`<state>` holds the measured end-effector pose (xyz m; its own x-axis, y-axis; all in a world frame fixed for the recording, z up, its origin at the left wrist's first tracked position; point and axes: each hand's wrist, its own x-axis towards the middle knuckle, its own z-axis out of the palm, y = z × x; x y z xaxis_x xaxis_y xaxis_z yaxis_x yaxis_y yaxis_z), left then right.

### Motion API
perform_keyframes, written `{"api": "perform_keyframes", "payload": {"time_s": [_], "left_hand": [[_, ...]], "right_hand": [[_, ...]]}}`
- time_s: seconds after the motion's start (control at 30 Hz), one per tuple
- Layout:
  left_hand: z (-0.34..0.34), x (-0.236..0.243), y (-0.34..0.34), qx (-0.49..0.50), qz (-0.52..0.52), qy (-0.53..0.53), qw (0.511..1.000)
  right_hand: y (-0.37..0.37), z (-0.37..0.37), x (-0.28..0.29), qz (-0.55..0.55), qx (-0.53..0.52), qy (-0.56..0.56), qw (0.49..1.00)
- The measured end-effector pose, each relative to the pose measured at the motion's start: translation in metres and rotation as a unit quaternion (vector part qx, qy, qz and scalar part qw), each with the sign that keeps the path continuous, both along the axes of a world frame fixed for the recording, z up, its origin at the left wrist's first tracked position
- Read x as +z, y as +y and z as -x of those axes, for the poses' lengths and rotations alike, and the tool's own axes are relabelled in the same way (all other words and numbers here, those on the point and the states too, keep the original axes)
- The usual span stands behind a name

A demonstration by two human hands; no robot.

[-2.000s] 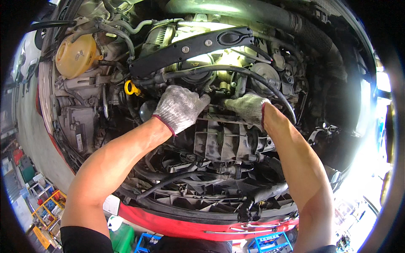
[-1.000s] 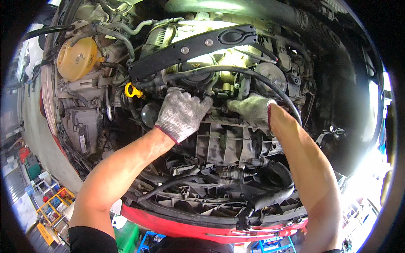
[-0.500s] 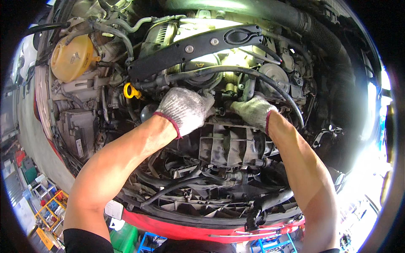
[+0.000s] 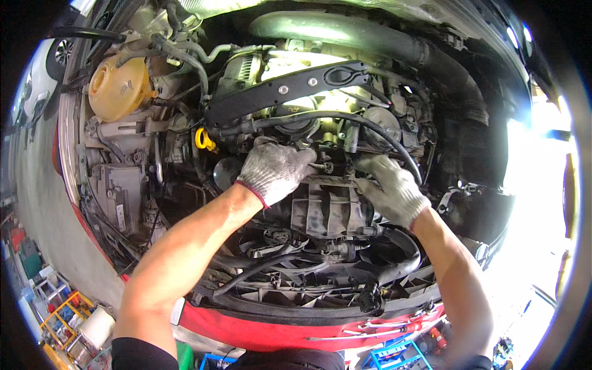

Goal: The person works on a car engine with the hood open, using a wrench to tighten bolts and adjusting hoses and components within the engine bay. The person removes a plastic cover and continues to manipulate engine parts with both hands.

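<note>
Grey-gloved left hand (image 4: 277, 168) and right hand (image 4: 393, 190) curled mid-frame, can't tell if gripping; probably fiddling around that ribbed black manifold (image 4: 330, 213), next needs steadiness.

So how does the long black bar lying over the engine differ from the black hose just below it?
The bar is broad and nearly straight; the hose is slimmer and curved.
The bar slants upward to the right, while the hose arches over and bends down at its right end.
The bar carries two round silver fasteners; none show on the hose.
Both are dark and stretch across the engine.
</note>
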<state>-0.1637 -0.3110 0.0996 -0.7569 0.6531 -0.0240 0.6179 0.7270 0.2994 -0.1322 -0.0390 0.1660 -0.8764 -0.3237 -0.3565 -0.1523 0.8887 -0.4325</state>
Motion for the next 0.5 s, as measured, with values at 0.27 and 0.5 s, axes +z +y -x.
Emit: {"api": "perform_keyframes", "payload": {"time_s": [0.27,0.5], "left_hand": [[-0.010,0.011,0.033,0.166,0.019,-0.125,0.978],[-0.026,0.021,0.007,0.221,-0.087,-0.112,0.965]], "right_hand": [[0.039,-0.104,0.100,0.109,-0.090,0.053,0.989],[0.051,-0.210,0.139,0.095,-0.230,0.124,0.961]]}}
